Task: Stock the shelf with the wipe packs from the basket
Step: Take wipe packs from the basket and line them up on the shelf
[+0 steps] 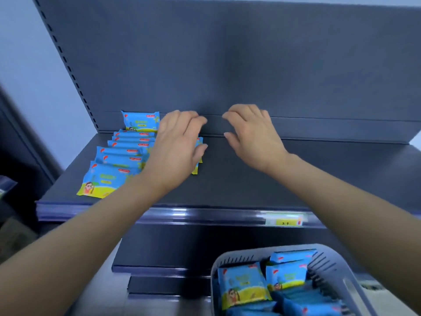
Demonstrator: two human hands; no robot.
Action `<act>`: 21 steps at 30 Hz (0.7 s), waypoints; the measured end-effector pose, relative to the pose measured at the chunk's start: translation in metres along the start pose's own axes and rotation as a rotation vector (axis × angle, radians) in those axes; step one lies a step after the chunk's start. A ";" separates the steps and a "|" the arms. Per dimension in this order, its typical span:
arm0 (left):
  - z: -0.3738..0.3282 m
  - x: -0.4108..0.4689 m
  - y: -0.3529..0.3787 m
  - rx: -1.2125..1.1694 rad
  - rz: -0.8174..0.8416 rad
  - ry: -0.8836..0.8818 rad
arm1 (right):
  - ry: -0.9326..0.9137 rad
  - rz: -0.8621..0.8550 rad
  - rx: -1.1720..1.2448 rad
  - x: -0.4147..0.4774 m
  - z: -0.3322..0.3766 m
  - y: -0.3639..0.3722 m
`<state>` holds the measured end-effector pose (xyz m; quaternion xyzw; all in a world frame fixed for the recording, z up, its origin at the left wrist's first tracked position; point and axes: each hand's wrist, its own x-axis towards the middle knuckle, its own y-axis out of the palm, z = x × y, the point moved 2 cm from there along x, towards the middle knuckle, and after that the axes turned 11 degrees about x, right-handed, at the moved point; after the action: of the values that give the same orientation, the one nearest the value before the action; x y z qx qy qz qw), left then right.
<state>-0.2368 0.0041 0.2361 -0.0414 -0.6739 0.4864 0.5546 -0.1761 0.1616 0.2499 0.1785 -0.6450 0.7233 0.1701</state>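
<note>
Down at 5 o'clock stood a grey basket (pixel 328 258) with slotted walls, and in it lay several blue and yellow wipe packs. One basket pack (pixel 241 283) leaned upright near its 9 o'clock wall, two more stood behind it toward 1 o'clock, and others lay flat and blurred on the bottom.

At 9 o'clock from the middle, on the dark grey shelf (pixel 273 179), a row of shelf packs (pixel 123 156) lay overlapping from the front edge to the back, and one rear pack (pixel 140 122) stood against the back panel (pixel 227 53). Just beside this row, toward 3 o'clock, yellow and blue edges of more packs showed from under the left hand (pixel 177 142).

That hand hung over those packs with its fingers loosely bent and the thumb apart, and it gripped nothing; whether the palm touched them I could not tell. The right hand (pixel 250 135) was above the bare shelf near the middle, toward 3 o'clock from the left one, its fingers also loosely curled and holding nothing. The two hands were near each other but apart.

On the front rail of the shelf, at 4 o'clock, sat a yellow price tag (pixel 284 221).
</note>
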 end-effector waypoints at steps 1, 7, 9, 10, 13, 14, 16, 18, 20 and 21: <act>-0.014 -0.003 -0.012 0.008 -0.011 0.006 | -0.024 -0.007 -0.007 -0.010 0.001 -0.012; -0.101 -0.027 -0.063 0.021 -0.051 0.009 | -0.146 -0.093 -0.023 -0.082 -0.006 -0.074; -0.131 -0.043 -0.069 0.010 -0.032 0.006 | -0.161 -0.104 0.001 -0.110 -0.013 -0.082; -0.145 -0.053 -0.068 0.005 -0.013 0.001 | -0.163 -0.094 0.018 -0.125 -0.017 -0.082; -0.184 -0.083 -0.056 -0.018 0.072 0.000 | -0.133 -0.015 0.068 -0.174 -0.032 -0.071; -0.196 -0.095 -0.050 -0.028 0.110 0.015 | -0.117 0.013 0.083 -0.191 -0.038 -0.064; -0.217 -0.123 -0.034 -0.050 0.220 0.057 | -0.089 0.091 0.123 -0.227 -0.046 -0.045; -0.230 -0.153 -0.013 -0.078 0.359 0.083 | -0.061 0.226 0.151 -0.258 -0.054 -0.022; -0.238 -0.187 0.009 -0.114 0.538 0.061 | -0.043 0.409 0.158 -0.287 -0.063 0.004; -0.239 -0.202 0.020 -0.129 0.636 0.048 | -0.024 0.496 0.167 -0.298 -0.067 0.016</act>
<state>0.0194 0.0397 0.0582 -0.2964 -0.6433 0.5906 0.3866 0.0756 0.2214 0.0871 0.0368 -0.6091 0.7914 -0.0357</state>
